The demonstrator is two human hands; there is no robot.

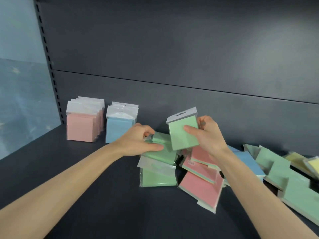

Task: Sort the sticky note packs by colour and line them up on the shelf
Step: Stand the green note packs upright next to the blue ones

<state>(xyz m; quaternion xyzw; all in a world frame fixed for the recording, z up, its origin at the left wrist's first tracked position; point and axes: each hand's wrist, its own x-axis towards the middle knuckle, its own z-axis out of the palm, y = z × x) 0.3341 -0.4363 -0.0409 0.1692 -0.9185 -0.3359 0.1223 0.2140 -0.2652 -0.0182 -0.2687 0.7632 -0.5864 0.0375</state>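
My right hand [206, 133] holds a green sticky note pack [181, 137] upright above the pile, thumb on its front. My left hand [138, 140] grips another green pack [162, 149] that lies tilted on top of a flat green pack [158, 176]. At the back left, a row of pink packs [81, 126] stands upright, and a row of blue packs [119, 130] stands beside it on the right. Loose pink packs [202, 185] lie under my right wrist.
More loose packs spread to the right: blue [250, 163], green [283, 171] and yellow [310, 164]. The dark shelf floor [103, 195] reaches to a dark back panel [172, 57]. A slotted upright [50, 66] bounds the shelf on the left.
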